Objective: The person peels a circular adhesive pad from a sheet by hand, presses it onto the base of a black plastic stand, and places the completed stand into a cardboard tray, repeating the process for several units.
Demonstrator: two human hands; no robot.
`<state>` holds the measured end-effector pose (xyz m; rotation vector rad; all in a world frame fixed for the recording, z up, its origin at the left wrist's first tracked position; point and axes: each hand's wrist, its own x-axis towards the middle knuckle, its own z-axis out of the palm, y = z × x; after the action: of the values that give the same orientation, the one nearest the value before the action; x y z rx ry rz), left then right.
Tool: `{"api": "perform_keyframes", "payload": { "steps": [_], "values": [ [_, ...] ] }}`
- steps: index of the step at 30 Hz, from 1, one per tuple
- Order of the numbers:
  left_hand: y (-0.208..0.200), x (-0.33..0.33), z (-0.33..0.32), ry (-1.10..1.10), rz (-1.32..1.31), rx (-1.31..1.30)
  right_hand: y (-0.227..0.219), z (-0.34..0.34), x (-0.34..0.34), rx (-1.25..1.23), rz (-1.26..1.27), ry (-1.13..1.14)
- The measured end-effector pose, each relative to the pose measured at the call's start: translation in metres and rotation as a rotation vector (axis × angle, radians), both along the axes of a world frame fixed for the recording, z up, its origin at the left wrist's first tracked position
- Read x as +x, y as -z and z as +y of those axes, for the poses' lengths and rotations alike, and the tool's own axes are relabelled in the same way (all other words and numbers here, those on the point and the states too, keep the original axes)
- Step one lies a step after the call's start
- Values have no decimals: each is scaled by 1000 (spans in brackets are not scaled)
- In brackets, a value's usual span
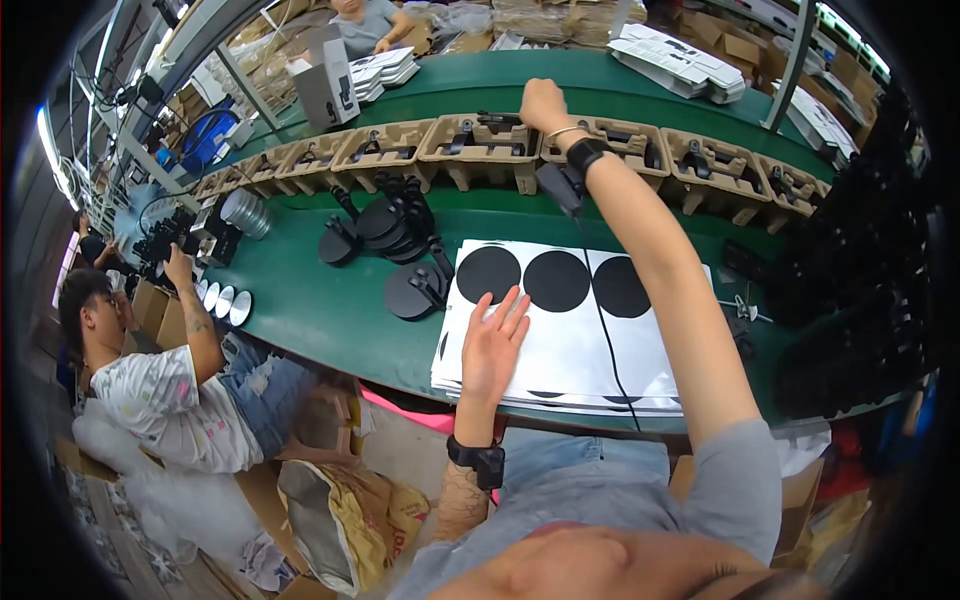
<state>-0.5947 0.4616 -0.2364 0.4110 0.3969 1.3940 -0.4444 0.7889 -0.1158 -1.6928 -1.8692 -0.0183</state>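
My right hand [543, 104] reaches far forward, its fingers closed. A slim black metal-looking part [499, 119] sticks out from it to the left, above a moulded brown pulp tray [436, 152]; its exact kind cannot be made out. Palm up and fingers spread, my left hand [492, 345] is over a stack of white sheets [560, 350] and holds nothing. Three black round pads [557, 281] lie in a row on the top sheet, just beyond my left fingers. Left of the stack stands a round black base [415, 291] with a short upright arm.
Pulp trays [375, 148] with black parts line the green bench [310, 290]. More black bases [388, 222] stand left, beside white discs [240, 308]. Dark parts [850, 290] pile up right. Folded white boxes [676, 62] lie behind. A co-worker [160, 380] sits at left, another person [365, 28] opposite.
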Motion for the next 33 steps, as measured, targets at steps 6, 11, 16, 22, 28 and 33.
{"api": "perform_keyframes", "payload": {
  "steps": [6,11,16,22,28,33],
  "values": [
    [-7,3,-8,-28,89,0,37,-34,-24,-80,-405,-33],
    [-4,-9,-2,21,6,17,45,-76,-18,-255,-401,-41],
    [-18,-34,-23,-29,-26,-7,9,-253,-14,-443,-156,-474],
    [-50,-31,-36,-71,258,198,-16,-475,20,-545,-429,-303],
    [-82,-51,-62,30,323,527,-35,-534,-8,-605,-56,-283],
    [-95,-105,-51,-306,904,550,-81,-588,17,486,-131,471]
  ]
}}
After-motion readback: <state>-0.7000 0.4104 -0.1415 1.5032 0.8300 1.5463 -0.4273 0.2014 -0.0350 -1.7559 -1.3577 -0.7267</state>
